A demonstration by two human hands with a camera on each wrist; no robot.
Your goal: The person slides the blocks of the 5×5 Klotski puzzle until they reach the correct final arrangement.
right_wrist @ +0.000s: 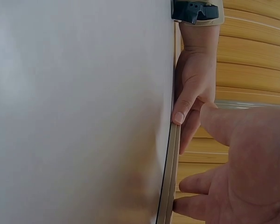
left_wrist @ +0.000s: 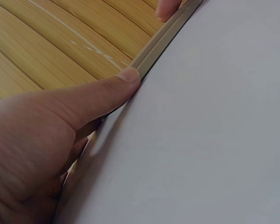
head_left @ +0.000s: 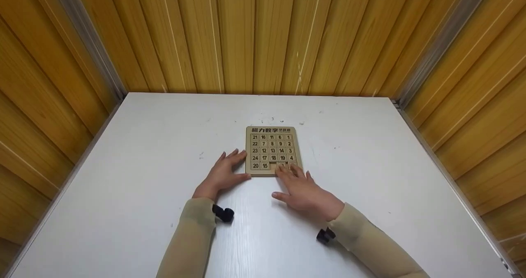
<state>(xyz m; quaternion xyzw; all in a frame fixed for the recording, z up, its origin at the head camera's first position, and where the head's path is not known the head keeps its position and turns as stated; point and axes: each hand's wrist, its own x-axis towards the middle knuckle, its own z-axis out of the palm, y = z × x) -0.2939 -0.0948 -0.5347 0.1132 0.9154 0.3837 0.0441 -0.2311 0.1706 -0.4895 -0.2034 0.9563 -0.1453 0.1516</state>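
A wooden sliding number puzzle (head_left: 248, 140) lies flat on the table, its numbered tiles (head_left: 272, 150) set in a square grid. In its bottom row, a gap (head_left: 272, 166) shows right of tile 15. My left hand (head_left: 220, 175) braces the puzzle's lower left corner, thumb at the bottom edge and fingers beside the left side. With fingers stretched forward, my right hand (head_left: 306, 194) touches the bottom-row tiles at the right and partly covers them. Its thumb stays off the puzzle. In the right wrist view, the puzzle's edge (right_wrist: 170, 158) is seen side-on near both hands.
The white table (head_left: 123, 179) extends around the puzzle, with small dark marks (head_left: 272, 119) behind it. Yellow wood-look panels (head_left: 254, 40) with metal corner posts (head_left: 88, 40) enclose the back and sides. Small black devices (head_left: 224, 213) sit at both wrists.
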